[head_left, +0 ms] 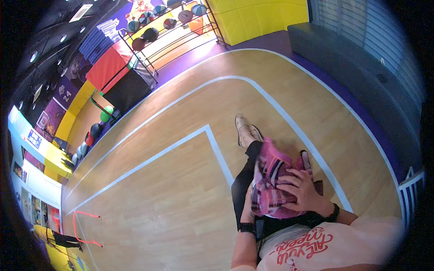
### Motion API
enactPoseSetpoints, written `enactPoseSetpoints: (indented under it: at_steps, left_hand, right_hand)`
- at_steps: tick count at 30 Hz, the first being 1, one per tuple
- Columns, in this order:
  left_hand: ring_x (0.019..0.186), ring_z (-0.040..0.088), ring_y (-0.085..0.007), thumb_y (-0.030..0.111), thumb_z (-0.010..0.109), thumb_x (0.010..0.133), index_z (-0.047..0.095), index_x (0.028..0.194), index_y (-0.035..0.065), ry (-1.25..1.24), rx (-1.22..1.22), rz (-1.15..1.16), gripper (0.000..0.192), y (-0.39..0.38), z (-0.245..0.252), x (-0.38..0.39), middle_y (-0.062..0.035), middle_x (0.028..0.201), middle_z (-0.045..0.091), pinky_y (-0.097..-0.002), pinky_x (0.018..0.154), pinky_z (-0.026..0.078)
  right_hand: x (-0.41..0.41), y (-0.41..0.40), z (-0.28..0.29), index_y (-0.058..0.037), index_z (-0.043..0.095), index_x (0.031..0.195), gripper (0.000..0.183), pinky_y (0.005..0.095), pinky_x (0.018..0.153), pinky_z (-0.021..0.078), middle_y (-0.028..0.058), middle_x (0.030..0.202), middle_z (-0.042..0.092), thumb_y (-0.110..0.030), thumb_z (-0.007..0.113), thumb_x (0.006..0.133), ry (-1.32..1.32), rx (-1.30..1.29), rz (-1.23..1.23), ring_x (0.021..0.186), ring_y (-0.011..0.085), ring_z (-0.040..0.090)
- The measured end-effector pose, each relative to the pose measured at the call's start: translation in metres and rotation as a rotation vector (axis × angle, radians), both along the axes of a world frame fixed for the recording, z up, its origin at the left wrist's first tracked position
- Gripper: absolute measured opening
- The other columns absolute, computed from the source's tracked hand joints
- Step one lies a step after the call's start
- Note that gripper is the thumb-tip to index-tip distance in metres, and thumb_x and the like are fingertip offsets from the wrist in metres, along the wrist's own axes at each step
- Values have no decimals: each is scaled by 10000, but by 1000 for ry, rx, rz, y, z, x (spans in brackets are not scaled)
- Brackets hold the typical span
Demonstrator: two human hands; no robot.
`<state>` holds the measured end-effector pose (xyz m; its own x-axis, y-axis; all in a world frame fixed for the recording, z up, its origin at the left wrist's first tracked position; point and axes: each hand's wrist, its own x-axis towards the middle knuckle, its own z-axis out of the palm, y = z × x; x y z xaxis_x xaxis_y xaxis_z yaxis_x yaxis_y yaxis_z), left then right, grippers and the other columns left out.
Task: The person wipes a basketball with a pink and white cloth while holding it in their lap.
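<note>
A pink, black and white plaid cloth item (268,189), bunched and partly folded, lies over my lap. My left hand (250,200) is at its left edge, its fingers mostly hidden behind the fabric. My right hand (300,189) rests on top of the plaid with its fingers spread. A dark-edged pale strip (306,161) sticks out past the cloth; what it belongs to I cannot tell. Below the cloth, my black trousers (244,179) lead to beige shoes (241,123) on the wood-look floor. A black band (247,227) circles my left wrist, and another (334,213) my right.
White court lines cross the floor (162,176). A rack (169,37) holds several basketballs, near a red-and-black padded block (118,78). A dark padded bench (339,57) runs along the right. A red hurdle-like frame (75,227) stands lower left, near a person in yellow (45,233).
</note>
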<state>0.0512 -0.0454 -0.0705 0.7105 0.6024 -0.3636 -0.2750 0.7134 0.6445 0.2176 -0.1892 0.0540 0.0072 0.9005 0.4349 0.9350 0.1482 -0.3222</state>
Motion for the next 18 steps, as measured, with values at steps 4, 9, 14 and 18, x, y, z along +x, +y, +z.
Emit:
enactPoseSetpoints:
  at_steps: [4, 9, 14, 18]
  left_hand:
    - [1185, 551, -213, 433, 457, 993, 429, 1411, 96, -60, -71, -41, 537, 9, -38, -1, -86, 1338, 543, -372, 1023, 445]
    - [1192, 542, -218, 489, 459, 985, 426, 1403, 57, 38, -96, -40, 602, 8, -49, 9, -111, 1355, 526, -359, 1023, 442]
    - [1194, 531, -207, 482, 452, 990, 412, 1415, 63, 43, -67, -17, 599, 12, -60, 0, -105, 1359, 520, -346, 1031, 428]
    - [1227, 515, -224, 472, 439, 995, 402, 1424, 65, 12, -7, -27, 593, 11, -59, 0, -100, 1387, 500, -365, 1056, 407]
  right_hand:
    - [22, 10, -20, -116, 612, 1188, 574, 482, 1054, 332, 99, 1280, 551, -398, 778, 716, 180, 55, -89, 1221, 350, 482]
    - [60, 7, -77, -67, 529, 1296, 467, 387, 1065, 358, 95, 1316, 540, -233, 658, 879, 1003, 87, -173, 1242, 256, 472]
    - [51, -8, -76, -6, 414, 1398, 546, 290, 971, 432, 92, 1274, 571, -333, 536, 978, 1361, -29, -338, 1120, 172, 559]
    - [41, -13, -65, -22, 447, 1355, 676, 392, 1046, 359, 151, 1316, 519, -409, 673, 848, 861, 2, -302, 1222, 270, 484]
